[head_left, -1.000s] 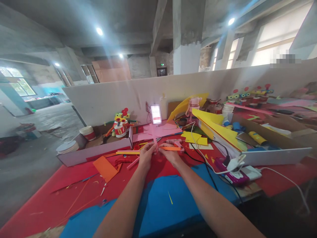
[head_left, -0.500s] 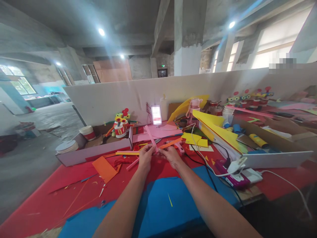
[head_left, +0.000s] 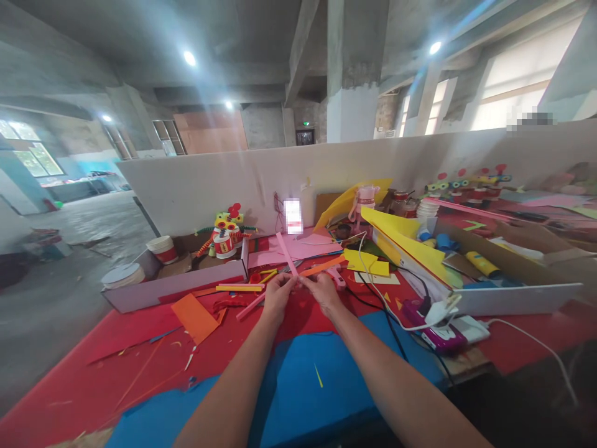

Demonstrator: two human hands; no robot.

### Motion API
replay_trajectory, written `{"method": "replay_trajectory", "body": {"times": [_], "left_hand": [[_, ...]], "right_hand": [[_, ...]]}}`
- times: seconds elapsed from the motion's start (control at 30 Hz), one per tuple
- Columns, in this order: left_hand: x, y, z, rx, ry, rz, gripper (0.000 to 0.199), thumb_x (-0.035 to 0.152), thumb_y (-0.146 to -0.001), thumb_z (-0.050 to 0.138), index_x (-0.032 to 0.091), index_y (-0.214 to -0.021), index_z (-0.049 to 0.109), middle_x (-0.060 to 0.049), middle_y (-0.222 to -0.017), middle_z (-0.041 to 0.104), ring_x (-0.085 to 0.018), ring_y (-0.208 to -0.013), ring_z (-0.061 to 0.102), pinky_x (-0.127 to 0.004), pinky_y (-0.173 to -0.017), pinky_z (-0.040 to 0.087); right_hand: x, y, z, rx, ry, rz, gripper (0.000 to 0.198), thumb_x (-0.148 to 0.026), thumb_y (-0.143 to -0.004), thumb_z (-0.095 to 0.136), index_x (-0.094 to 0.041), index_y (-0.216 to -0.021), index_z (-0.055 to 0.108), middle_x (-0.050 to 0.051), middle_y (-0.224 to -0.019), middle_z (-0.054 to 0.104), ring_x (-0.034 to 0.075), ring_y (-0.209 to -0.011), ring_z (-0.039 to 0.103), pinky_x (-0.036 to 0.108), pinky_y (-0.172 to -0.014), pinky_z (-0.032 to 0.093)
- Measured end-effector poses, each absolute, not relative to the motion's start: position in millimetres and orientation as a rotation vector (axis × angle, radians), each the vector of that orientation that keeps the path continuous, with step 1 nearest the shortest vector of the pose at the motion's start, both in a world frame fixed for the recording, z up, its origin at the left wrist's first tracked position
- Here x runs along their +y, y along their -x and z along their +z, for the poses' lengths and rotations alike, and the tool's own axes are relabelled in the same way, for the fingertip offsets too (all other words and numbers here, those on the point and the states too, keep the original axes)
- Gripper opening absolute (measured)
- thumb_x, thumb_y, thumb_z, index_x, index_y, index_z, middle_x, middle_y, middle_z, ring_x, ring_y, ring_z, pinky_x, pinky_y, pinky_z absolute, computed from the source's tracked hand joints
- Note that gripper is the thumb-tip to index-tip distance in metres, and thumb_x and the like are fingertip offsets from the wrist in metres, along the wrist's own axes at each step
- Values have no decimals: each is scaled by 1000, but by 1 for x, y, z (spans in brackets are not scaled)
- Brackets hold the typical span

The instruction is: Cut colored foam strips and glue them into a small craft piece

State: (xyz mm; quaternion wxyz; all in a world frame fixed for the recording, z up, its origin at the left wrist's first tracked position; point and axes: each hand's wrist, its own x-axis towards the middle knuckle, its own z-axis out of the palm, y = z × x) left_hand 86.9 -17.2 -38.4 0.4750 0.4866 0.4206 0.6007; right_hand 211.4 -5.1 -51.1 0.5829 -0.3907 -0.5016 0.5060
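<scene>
My left hand is closed, its thumb and fingers pinching the lower end of a pink paper strip that slants up and away. My right hand pinches an orange paper strip, which points off to the right. Between the fingertips the two strip ends meet at an angle; the fingers partly cover the join. Just beyond my right hand lies a pink glue gun. Left of my left hand are a yellow strip, another pink strip and a folded orange paper piece.
A cardboard box at left holds paper cups and a paper-cup robot figure. Another box at right has coloured paper rolls. A purple power strip with cables sits before it. Blue sheet covers the near edge.
My fingertips have drawn slightly closer together at the join. The pink strip has shifted a little, with its lower end deeper in the pinch. The view has moved slightly.
</scene>
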Motion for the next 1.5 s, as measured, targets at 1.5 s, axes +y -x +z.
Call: {"method": "replay_trajectory", "body": {"times": [1.5], "left_hand": [[-14,-80,-41,1078,-1213,1404,45,58,-59,77,15,-57,63,-5,-52,63,-12,-47,53,-24,-50,38]], "right_hand": [[2,-213,-54,-1001,901,1227,33,-49,-57,75,-17,-59,66,4,-55,66,20,-55,64,34,-62,55]]}}
